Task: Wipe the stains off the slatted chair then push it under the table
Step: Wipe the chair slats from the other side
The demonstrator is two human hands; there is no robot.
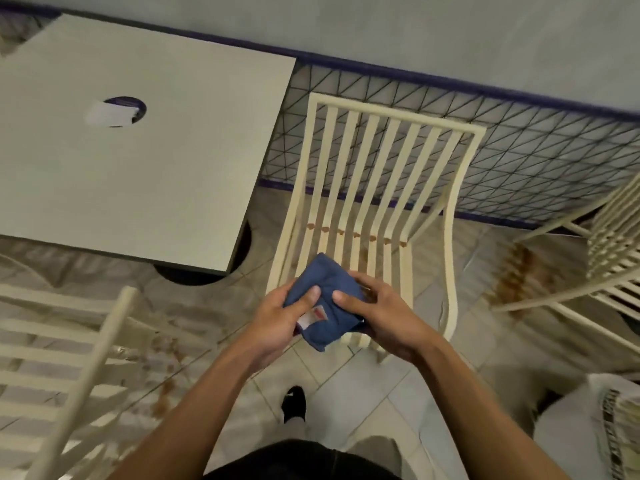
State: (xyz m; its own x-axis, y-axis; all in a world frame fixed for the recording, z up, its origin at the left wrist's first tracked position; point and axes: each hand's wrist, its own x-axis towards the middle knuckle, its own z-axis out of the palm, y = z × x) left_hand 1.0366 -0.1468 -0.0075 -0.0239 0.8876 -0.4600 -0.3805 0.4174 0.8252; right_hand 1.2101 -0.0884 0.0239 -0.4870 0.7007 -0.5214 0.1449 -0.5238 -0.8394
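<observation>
A cream slatted chair point(372, 174) stands in front of me, its back toward the tiled wall. Brown stains point(356, 234) dot the slats where the back meets the seat. Over the front of the seat I hold a folded blue cloth point(327, 284) with a white label. My left hand point(277, 323) grips its left side, thumb on top. My right hand point(384, 313) grips its right side. The grey square table point(138, 161) stands to the chair's left, with a dark round base under it.
A second cream slatted chair point(69, 358) is at the lower left and a third chair point(602, 258) at the right. Brown stains mark the tiled floor point(526, 275) beside the chairs. My shoe point(293, 403) shows below my hands.
</observation>
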